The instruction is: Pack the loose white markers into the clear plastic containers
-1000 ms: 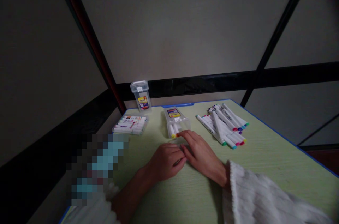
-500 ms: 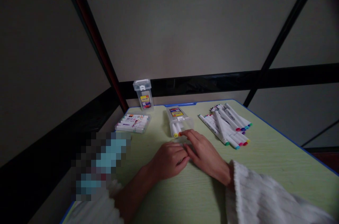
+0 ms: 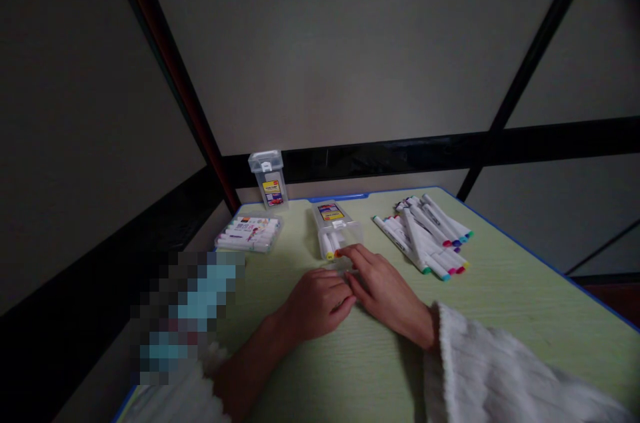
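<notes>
My left hand (image 3: 315,303) rests on the green table (image 3: 500,316) with its fingers curled under. My right hand (image 3: 385,290) lies beside it, touching it, fingers stretched toward the mouth of a clear plastic marker box (image 3: 335,228) lying on its side. Two or three white markers (image 3: 330,246) with yellow and orange caps poke out of that box, just at my right fingertips. Whether either hand holds anything is hidden.
A pile of several white markers with coloured caps (image 3: 430,236) lies at the back right. A flat clear case of markers (image 3: 247,235) lies at the back left. An upright clear box (image 3: 269,181) stands behind it by the wall.
</notes>
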The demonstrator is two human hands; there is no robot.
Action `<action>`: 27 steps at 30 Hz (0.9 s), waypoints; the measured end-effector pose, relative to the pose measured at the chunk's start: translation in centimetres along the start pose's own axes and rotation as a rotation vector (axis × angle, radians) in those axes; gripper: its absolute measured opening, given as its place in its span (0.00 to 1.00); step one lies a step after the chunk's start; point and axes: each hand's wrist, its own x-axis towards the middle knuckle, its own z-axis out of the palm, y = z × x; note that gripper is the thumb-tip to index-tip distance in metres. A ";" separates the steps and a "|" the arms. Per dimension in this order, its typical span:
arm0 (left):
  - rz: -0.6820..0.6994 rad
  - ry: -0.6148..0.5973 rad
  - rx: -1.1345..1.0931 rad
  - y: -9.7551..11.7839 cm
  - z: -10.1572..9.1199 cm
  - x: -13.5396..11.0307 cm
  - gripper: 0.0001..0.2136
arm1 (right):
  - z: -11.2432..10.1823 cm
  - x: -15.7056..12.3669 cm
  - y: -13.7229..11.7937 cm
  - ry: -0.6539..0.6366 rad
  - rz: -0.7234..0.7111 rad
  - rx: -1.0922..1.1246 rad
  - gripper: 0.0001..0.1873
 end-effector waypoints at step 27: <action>-0.009 -0.041 0.016 -0.1 0.0 0.0 0.10 | -0.2 0.2 0.1 -0.071 -0.029 -0.042 0.20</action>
